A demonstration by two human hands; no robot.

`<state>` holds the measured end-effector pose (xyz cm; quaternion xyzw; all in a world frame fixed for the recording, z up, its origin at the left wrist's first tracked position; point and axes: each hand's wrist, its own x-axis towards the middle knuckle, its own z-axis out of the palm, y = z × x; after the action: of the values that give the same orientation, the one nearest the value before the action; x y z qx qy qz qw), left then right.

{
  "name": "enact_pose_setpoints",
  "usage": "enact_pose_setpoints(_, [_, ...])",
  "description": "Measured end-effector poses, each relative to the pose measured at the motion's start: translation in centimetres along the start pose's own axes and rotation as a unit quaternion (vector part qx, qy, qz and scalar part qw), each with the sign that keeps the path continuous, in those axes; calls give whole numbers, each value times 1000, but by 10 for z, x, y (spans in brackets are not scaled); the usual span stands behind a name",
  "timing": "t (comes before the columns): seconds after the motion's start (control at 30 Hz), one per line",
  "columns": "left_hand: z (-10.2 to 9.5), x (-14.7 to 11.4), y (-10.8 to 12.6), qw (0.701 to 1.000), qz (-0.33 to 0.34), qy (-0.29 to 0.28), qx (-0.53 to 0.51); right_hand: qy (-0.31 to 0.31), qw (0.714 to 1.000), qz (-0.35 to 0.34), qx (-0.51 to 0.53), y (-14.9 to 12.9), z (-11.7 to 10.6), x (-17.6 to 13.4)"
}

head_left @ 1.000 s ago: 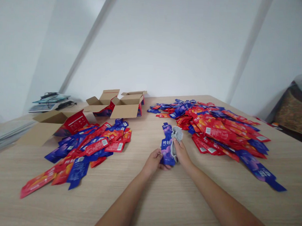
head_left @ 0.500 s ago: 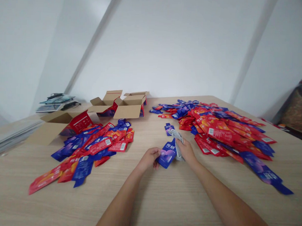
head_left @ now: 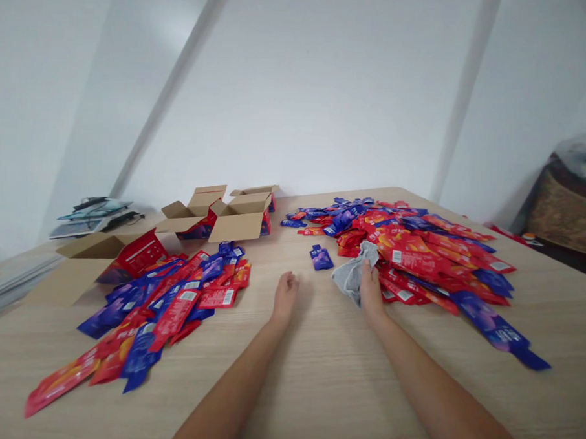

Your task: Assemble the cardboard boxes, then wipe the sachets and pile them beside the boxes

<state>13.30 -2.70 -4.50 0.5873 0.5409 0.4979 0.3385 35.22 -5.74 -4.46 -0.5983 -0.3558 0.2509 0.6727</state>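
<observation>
My right hand (head_left: 371,291) grips a crumpled grey cloth (head_left: 352,278), held beside the left edge of the large right-hand heap of red and blue pouches (head_left: 413,250). My left hand (head_left: 284,297) is over the table between the two heaps, its fingers loosely bent and nothing seen in them. Just beyond the hands, a single blue pouch (head_left: 321,258) lies flat on the table. On the left is a smaller heap of red and blue pouches (head_left: 173,298), some with barcodes facing up.
Several open cardboard boxes stand behind the left heap, the nearest box (head_left: 90,249) with its flaps spread. A stack of flat items with cables (head_left: 96,214) sits at the far left. A white wall (head_left: 303,84) rises behind the wooden table (head_left: 315,389).
The blue pouch has left my left hand, and a blue pouch now shows on top of the left heap. My right hand has moved the cloth right, away from my left hand.
</observation>
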Motion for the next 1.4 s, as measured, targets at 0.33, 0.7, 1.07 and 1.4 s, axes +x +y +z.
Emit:
enact_pose_setpoints(0.33, [68,21,27,869,249,-242,352,-31,990,-138,-24,-17,-11,-1])
enact_pose_setpoints(0.7, [-37,-59,32,860,298,-363,200,-350,847,-308,-257,-30,24,-60])
enact_pose_setpoints(1.07, [-29,-78,33,906,234,-244,254,-197,807,-239,-503,-12,8,-27])
enact_pose_setpoints(1.4, [16,-76,36,927,217,-160,263,-272,824,-293,-403,-27,11,-37])
